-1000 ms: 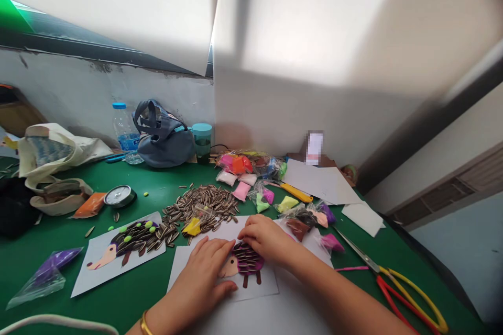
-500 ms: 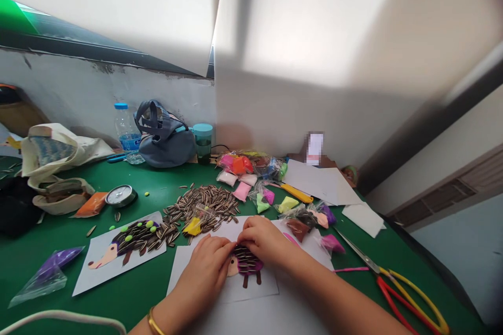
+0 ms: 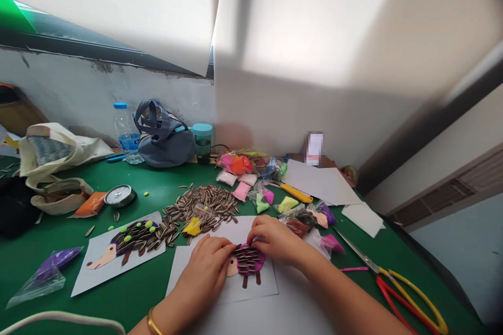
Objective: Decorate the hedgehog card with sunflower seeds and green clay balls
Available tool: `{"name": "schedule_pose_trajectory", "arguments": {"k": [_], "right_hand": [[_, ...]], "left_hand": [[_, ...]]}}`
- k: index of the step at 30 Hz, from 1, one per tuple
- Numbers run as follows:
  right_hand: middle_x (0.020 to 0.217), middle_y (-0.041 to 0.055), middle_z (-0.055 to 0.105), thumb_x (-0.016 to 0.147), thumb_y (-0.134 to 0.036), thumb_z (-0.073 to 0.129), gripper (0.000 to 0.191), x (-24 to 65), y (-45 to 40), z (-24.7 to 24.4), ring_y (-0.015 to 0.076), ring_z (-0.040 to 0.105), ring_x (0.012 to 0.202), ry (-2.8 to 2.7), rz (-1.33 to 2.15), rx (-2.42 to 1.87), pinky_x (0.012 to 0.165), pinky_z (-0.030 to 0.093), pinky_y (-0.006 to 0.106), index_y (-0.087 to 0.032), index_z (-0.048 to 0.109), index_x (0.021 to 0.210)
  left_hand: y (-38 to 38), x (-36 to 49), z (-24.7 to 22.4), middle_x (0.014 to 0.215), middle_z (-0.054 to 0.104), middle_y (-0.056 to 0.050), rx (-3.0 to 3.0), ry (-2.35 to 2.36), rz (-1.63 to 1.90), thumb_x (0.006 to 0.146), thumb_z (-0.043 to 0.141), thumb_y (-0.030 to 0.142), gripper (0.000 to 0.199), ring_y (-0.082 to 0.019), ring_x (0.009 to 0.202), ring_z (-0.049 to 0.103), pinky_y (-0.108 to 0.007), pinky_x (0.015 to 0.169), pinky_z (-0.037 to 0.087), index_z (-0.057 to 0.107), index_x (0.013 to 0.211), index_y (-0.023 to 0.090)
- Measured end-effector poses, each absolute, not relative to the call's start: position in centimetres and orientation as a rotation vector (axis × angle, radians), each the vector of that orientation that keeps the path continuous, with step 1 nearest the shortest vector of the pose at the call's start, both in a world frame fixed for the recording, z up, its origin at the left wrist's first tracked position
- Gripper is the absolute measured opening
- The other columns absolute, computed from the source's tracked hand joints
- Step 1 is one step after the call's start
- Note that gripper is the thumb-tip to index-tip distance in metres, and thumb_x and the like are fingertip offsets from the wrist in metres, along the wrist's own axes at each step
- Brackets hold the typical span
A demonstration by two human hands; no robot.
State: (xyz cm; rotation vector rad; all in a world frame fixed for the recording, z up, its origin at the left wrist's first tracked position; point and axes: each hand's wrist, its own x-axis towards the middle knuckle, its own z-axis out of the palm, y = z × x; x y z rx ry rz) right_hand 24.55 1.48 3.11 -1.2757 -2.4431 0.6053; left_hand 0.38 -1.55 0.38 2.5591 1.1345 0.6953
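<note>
I have the left hand (image 3: 208, 264) coming in from the bottom centre of the frame, palm down, its fingers together, slightly bent and aimed up and to the right, with a gold-coloured bangle (image 3: 154, 322) at the wrist. The right hand (image 3: 267, 238) enters from the lower right, its forearm slanting up and left, its fingers curled inward and nearly together. I can't tell whether either hand has hold of a seed; the fingertips are too small and partly hidden.

Both sets of fingertips meet the upper edge of a purple clay-like hedgehog covered with striped seeds (image 3: 251, 260), just below the frame's centre on a white paper sheet (image 3: 269, 285). Its peach face points left, its long axis runs across the frame, and two brown legs point toward the bottom.

Beyond it I see a heap of striped seeds (image 3: 204, 201) lying loose on the green table (image 3: 110, 298), and at its near edge a small clear plastic bag with yellow material inside (image 3: 192, 226). At lower left, another clear bag holds something purple (image 3: 57, 267). At left, a clear plastic bottle with a blue cap (image 3: 128, 133) stands beside a blue-grey fabric bag (image 3: 167, 144) whose contents I can't see
</note>
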Motion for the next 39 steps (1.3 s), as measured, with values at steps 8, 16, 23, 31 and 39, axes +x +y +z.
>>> {"name": "schedule_pose_trajectory", "arguments": {"k": [8, 16, 23, 31, 39], "right_hand": [[0.091, 0.0007, 0.066, 0.082, -0.017, 0.066, 0.017, 23.7, 1.5, 4.0, 0.0165, 0.057, 0.089, -2.538, 0.536, -1.352, 0.08, 0.038, 0.028, -0.027, 0.076, 0.091], [0.09, 0.002, 0.067, 0.085, -0.02, 0.061, 0.016, 23.1, 1.5, 4.2, 0.0167, 0.056, 0.087, -2.635, 0.351, -1.388, 0.074, 0.034, 0.029, -0.026, 0.076, 0.09], [0.09, 0.0016, 0.066, 0.084, -0.018, 0.062, 0.014, 22.8, 1.4, 4.0, 0.0159, 0.056, 0.084, -2.626, 0.305, -1.376, 0.073, 0.034, 0.028, -0.024, 0.074, 0.088], [0.09, 0.0013, 0.066, 0.087, -0.02, 0.061, 0.014, 22.8, 1.6, 3.9, 0.0163, 0.056, 0.086, -2.663, 0.319, -1.359, 0.073, 0.035, 0.028, -0.024, 0.074, 0.089], [0.087, 0.0031, 0.069, 0.092, -0.02, 0.055, 0.015, 23.0, 1.2, 4.8, 0.0166, 0.059, 0.085, -2.55, 0.257, -1.477, 0.074, 0.036, 0.027, -0.021, 0.07, 0.092]], "left_hand": [[-1.5, 0.4, 0.2, 0.112, 0.067, -0.006, 2.552, 1.152, 0.653, 0.09, 0.048, 0.014, 0.033, -0.024, 0.105, 0.061, -0.055, 0.103, 0.041, 0.063, 0.117, 0.025], [-1.5, 0.4, 0.2, 0.112, 0.067, -0.006, 2.548, 1.147, 0.657, 0.09, 0.049, 0.015, 0.032, -0.024, 0.105, 0.062, -0.055, 0.102, 0.042, 0.063, 0.117, 0.024], [-1.6, 0.3, 0.2, 0.111, 0.067, -0.006, 2.552, 1.151, 0.695, 0.089, 0.05, 0.015, 0.031, -0.024, 0.104, 0.062, -0.053, 0.101, 0.044, 0.063, 0.116, 0.025], [-1.6, 0.4, 0.3, 0.112, 0.067, -0.007, 2.562, 1.148, 0.667, 0.09, 0.049, 0.015, 0.031, -0.024, 0.105, 0.061, -0.053, 0.101, 0.044, 0.063, 0.117, 0.025], [-1.5, 0.3, 0.2, 0.112, 0.067, -0.006, 2.555, 1.16, 0.665, 0.09, 0.05, 0.016, 0.032, -0.024, 0.106, 0.061, -0.053, 0.104, 0.041, 0.062, 0.117, 0.027]]}}
